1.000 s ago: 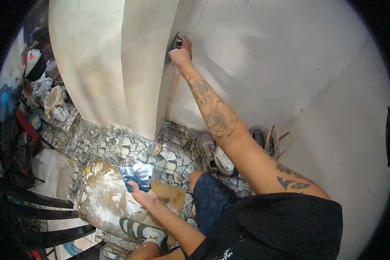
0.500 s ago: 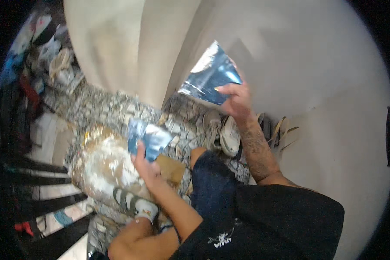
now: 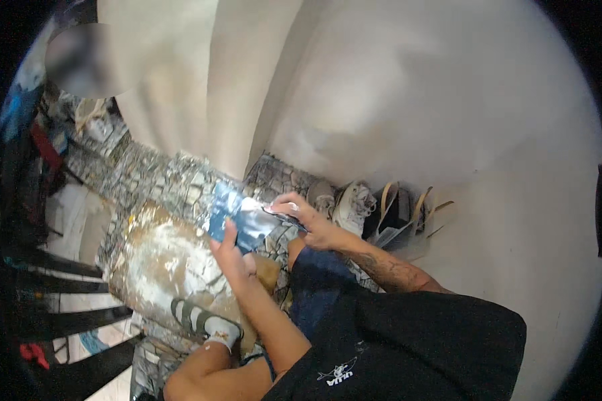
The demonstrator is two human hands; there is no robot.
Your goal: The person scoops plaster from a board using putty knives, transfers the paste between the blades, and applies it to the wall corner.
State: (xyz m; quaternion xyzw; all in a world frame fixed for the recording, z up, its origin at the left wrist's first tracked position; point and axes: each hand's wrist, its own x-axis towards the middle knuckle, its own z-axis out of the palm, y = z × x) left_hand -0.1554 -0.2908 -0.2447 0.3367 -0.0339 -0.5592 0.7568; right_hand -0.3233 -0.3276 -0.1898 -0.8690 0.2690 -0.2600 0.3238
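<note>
My left hand point(image 3: 233, 259) grips a flat, shiny metal putty scraper point(image 3: 229, 212), thumb laid over its face. Close against its right side is my right hand point(image 3: 311, 219), closed on a second putty scraper point(image 3: 287, 220) seen nearly edge-on, so most of its face is hidden. The two scrapers meet or overlap; whether they touch, I cannot tell. A little white stuff shows near the right fingers. Below and left of my hands lies a brown board point(image 3: 170, 250) smeared with white paste, and my foot in a striped slide sandal point(image 3: 188, 315) rests on it.
A pale wall point(image 3: 441, 100) curves around the far and right sides. Along its base stand white sneakers point(image 3: 353, 208) and a bag with tan handles point(image 3: 398, 214). Stone-patterned flooring point(image 3: 157, 170) runs left toward clutter. Dark slats point(image 3: 80, 321) line the left side.
My right hand has come down and left from the wall, bringing its scraper to the left one. The left hand has shifted slightly right and stays closed on its scraper.
</note>
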